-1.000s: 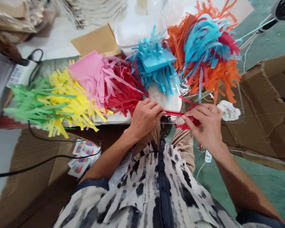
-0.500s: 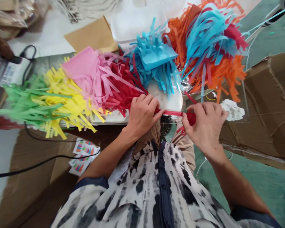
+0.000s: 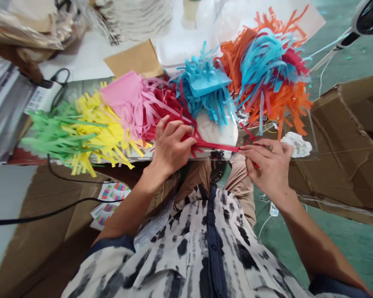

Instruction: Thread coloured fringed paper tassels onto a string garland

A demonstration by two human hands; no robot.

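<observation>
My right hand (image 3: 269, 163) pinches one end of a narrow red tissue-paper strip (image 3: 217, 145) at the table's front edge. Stretched sideways, the strip runs over to my left hand (image 3: 174, 145). Loose red fringes hang about its left end. The fingers of my left hand are bent and apart over the red fringe, the thumb beside the strip; what lies under the palm is hidden. Just behind that hand is a fringed red tissue bundle (image 3: 170, 101), partly covered by a pink tissue tassel (image 3: 127, 91).
Green (image 3: 59, 132), yellow (image 3: 102, 132), blue (image 3: 208, 82) and orange (image 3: 286, 101) fringed tissue bundles line the table. A brown paper piece (image 3: 135, 60) lies behind. Crumpled white material (image 3: 296, 144) sits by my right hand. Cardboard (image 3: 348, 136) stands at right, near a fan (image 3: 371, 18).
My left hand has slid left along the red strip and its fingers have spread. More strip and loose fringe show between the hands. The right hand has changed to a fingertip pinch.
</observation>
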